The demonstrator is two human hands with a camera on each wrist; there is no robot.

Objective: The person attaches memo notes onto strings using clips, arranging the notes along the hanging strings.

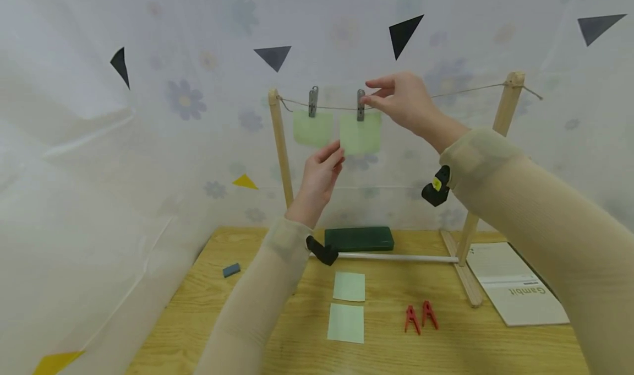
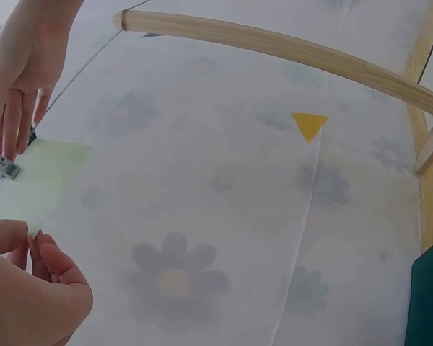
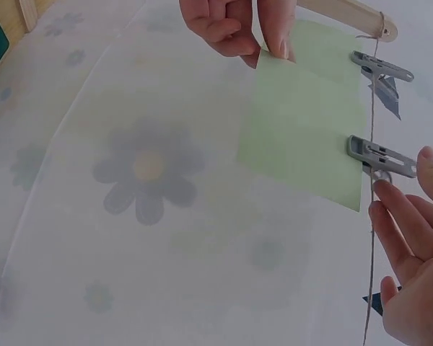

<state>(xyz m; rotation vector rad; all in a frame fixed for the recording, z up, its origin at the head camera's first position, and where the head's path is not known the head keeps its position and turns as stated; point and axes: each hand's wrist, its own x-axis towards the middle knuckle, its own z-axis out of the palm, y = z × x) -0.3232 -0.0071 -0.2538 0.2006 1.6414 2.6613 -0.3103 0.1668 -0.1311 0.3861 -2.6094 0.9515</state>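
Note:
Two pale green paper squares hang on a string (image 1: 458, 93), each under a grey clip. My left hand (image 1: 321, 179) pinches the lower left corner of the right-hand square (image 1: 360, 135) between thumb and fingers. At the top of that square, the grey clip (image 3: 379, 157) grips paper and string together. My right hand (image 3: 418, 245) is beside this clip with its fingers spread, thumb and fingers apart; a fingertip is close to the clip's end, and whether it touches cannot be seen. To the left hangs the other square (image 1: 312, 128) under its own clip (image 1: 313, 102).
The string runs between wooden posts (image 1: 507, 108). On the table lie two more paper squares (image 1: 345, 322), two red clothespins (image 1: 412, 320), a blue-grey block (image 1: 231, 270) and a notepad (image 1: 515, 303). A dark green case (image 1: 359, 239) lies behind a white bar (image 1: 396, 257).

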